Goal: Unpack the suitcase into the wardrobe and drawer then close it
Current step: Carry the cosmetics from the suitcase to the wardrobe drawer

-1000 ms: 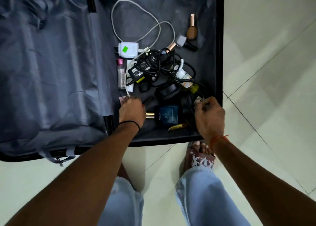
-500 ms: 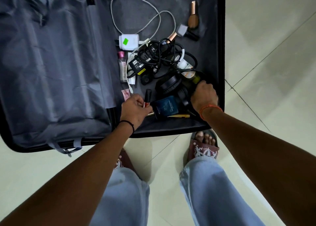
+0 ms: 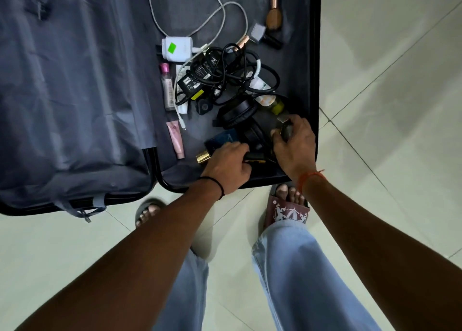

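The open suitcase (image 3: 314, 55) lies on the floor with its grey lining showing. Its right half holds loose small items. My left hand (image 3: 228, 167) rests over the blue perfume bottle (image 3: 221, 139) by the near wall, fingers curled around a slim dark stick with a gold band (image 3: 255, 157). My right hand (image 3: 296, 145) pinches a small dark bottle with a silver cap (image 3: 285, 126) beside the black headphones (image 3: 240, 111). A pink tube (image 3: 176, 139) lies to the left of my left hand.
Farther in lie a white charger with a green sticker (image 3: 176, 48), tangled black adapters and cables (image 3: 212, 76), a pink-capped bottle (image 3: 167, 86), a yellow-green bottle (image 3: 273, 104) and makeup bottles (image 3: 273, 16). The zipped divider (image 3: 75, 93) covers the left half. My sandalled feet stand on pale floor tiles (image 3: 387, 93).
My left hand has moved right, from the pink tube across the blue perfume bottle to the slim stick. My right hand stayed in the near right corner and now pinches the small bottle.
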